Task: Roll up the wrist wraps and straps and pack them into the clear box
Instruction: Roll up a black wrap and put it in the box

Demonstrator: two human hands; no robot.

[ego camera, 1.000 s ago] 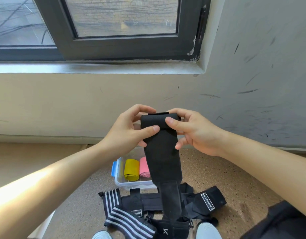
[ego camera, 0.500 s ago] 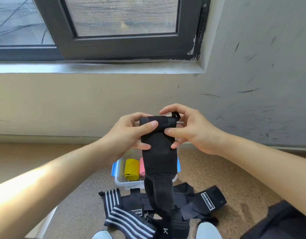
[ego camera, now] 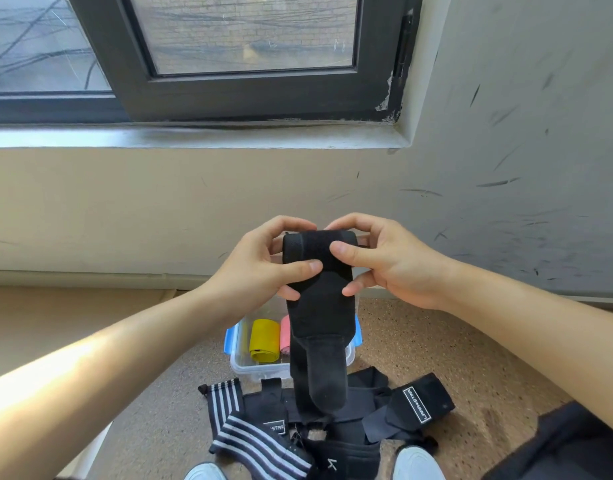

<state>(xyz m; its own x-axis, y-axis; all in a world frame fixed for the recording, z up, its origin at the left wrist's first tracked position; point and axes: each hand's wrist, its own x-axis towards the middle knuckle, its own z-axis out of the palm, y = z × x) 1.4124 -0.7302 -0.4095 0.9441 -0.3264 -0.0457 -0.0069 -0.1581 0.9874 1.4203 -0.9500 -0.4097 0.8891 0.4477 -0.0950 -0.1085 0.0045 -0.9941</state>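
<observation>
- Your left hand (ego camera: pixel 260 265) and right hand (ego camera: pixel 388 261) both pinch the rolled top end of the black wrist wrap (ego camera: pixel 315 306), thumbs in front.
- The wrap's tail hangs in front of the clear box (ego camera: pixel 249 368), which sits on the floor (ego camera: pixel 436 358).
- Roll evenly, edges aligned, under light tension, so the roll fits beside the yellow roll (ego camera: pixel 263 341) and pink roll (ego camera: pixel 285 336).
</observation>
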